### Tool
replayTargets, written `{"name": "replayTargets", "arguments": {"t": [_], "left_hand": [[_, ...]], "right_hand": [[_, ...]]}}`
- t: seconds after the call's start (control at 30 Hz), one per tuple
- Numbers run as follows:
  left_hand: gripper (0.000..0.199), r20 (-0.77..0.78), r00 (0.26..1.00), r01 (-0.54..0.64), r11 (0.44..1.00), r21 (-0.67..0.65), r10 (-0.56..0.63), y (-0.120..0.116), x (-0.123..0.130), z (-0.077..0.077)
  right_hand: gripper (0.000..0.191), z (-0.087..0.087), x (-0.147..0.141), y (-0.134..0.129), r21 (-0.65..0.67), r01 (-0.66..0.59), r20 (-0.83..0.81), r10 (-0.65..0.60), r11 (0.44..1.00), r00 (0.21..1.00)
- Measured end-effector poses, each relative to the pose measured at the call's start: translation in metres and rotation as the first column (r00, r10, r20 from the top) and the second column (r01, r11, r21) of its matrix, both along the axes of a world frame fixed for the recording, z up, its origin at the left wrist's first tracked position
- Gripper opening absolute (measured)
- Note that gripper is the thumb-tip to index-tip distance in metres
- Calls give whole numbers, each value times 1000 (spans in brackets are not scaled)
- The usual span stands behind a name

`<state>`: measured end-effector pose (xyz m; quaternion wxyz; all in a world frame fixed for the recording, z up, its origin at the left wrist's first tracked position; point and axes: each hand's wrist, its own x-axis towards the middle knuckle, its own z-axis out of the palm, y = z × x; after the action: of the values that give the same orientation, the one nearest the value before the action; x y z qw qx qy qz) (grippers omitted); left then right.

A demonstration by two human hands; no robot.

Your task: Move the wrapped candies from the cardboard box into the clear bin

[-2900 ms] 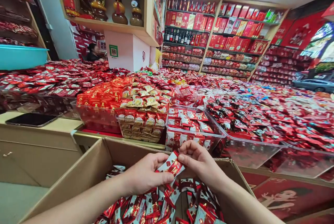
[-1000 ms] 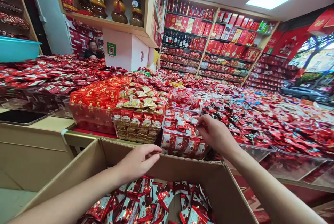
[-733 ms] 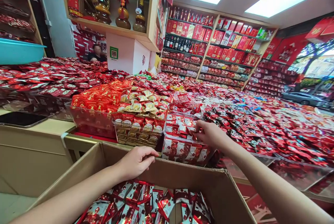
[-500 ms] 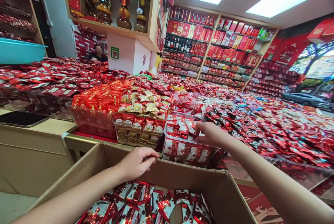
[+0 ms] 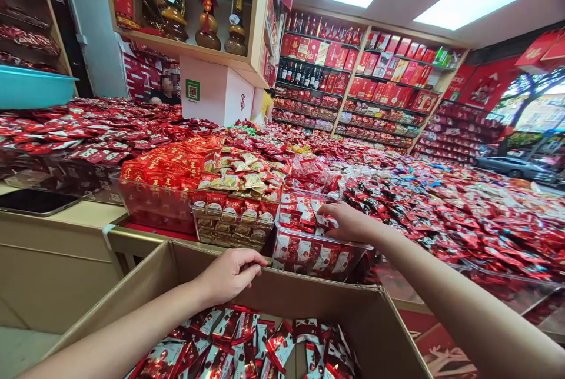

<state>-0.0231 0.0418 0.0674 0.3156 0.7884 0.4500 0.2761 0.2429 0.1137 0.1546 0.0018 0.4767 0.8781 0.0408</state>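
The packets [image 5: 292,219] sit in the clear bin [image 5: 304,233], at one o'clock from the box [image 5: 318,296], where similar ones lie loose. They look light, with slick, crinkly wrappers that could slip; a gentle pinch across the middle or on a crimped end should serve. The right hand [image 5: 346,221] reaches in from four o'clock, palm down, fingers bent among the packets; whether it grips one I cannot tell. The left hand [image 5: 230,276], at the bin's eight o'clock, is loosely curled by the box's far edge, thumb apart from the fingers, nothing visible in it.
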Motion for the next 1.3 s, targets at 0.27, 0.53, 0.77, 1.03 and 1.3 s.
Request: {"name": "replayTargets", "arguments": {"t": [0.27, 0.53, 0.77, 1.03, 1.3], "left_hand": [[21, 16, 1000, -18, 1000, -15, 19, 1, 1, -2], [21, -9, 1000, -25, 1000, 6, 25, 0, 0, -1], [21, -20, 1000, -12, 1000, 11, 12, 1, 2, 0], [22, -11, 1000, 9, 1000, -4, -9, 0, 2, 3], [21, -80, 996, -23, 1000, 7, 23, -2, 6, 6]], "right_hand": [[58, -2, 4, 2, -20, -64, 48, 65, 998, 997], [51, 0, -1, -2, 36, -20, -9, 20, 999, 1000], [57, -2, 4, 1, -31, 20, -57, -22, 999, 998], [23, 19, -15, -63, -33, -8, -410, -6, 999, 912], [35, -140, -93, -121, -571, -309, -36, 352, 761, 935]]}}
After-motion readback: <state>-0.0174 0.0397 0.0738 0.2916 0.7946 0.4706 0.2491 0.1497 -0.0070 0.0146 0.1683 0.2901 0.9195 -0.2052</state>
